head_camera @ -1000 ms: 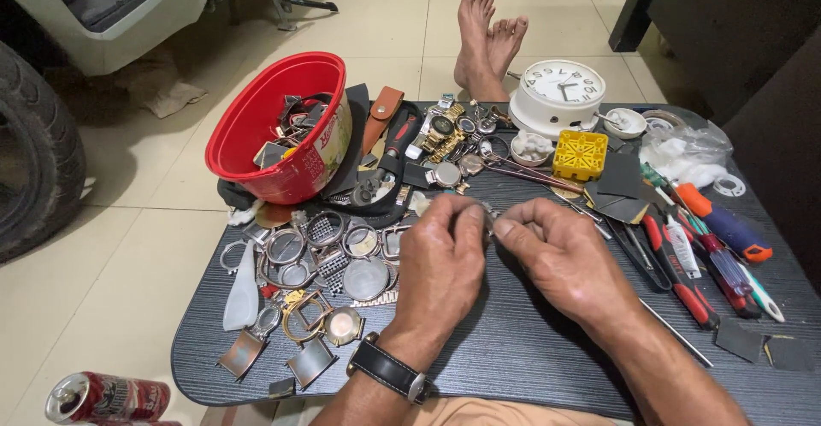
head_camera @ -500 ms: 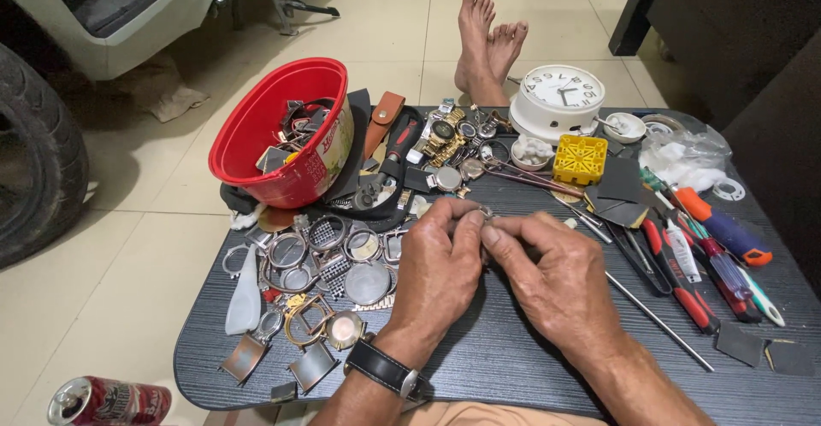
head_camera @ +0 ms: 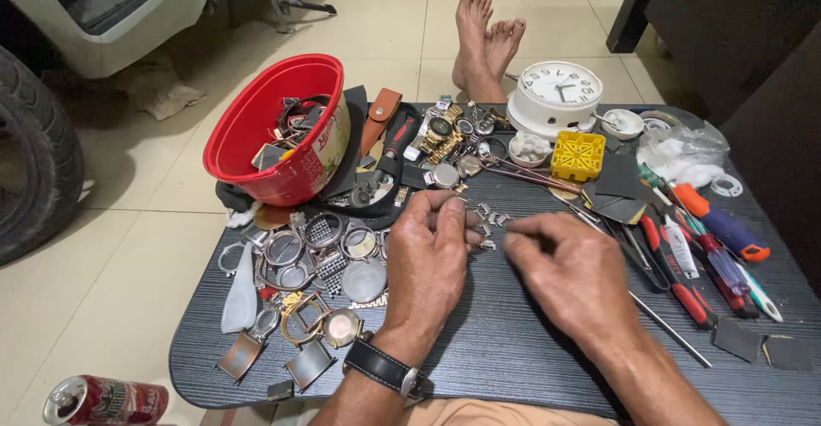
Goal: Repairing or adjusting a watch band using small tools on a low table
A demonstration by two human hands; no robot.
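The person sits at a low dark table (head_camera: pixel 513 349) with both hands over a scatter of small metal band links (head_camera: pixel 489 218) near the middle. The left hand (head_camera: pixel 428 259) has its fingers curled together, tips pressed down at the links; whether a link is actually pinched between them I cannot tell, since the knuckles cover the tips. The right hand (head_camera: pixel 569 276) lies just beside it at about three o'clock, fingers drawn together and pointing at the same links, thumb hidden, so its hold is unclear too.

As for progress: several links lie loose and apart on the table, none visibly joined into a strip, so the sorting or joining looks to be at an early stage, with most pieces untouched.

Around them: at ten o'clock from the hands a tipped red bowl (head_camera: pixel 256 135) of watch parts; at eight o'clock a spread of empty watch cases (head_camera: pixel 308 255); at twelve a few whole wristwatches (head_camera: pixel 440 131); at one o'clock a white clock (head_camera: pixel 560 92) and a yellow block (head_camera: pixel 578 156); at three o'clock a row of screwdrivers (head_camera: pixel 710 246). A black-strapped watch (head_camera: pixel 385 368) sits on the left wrist.
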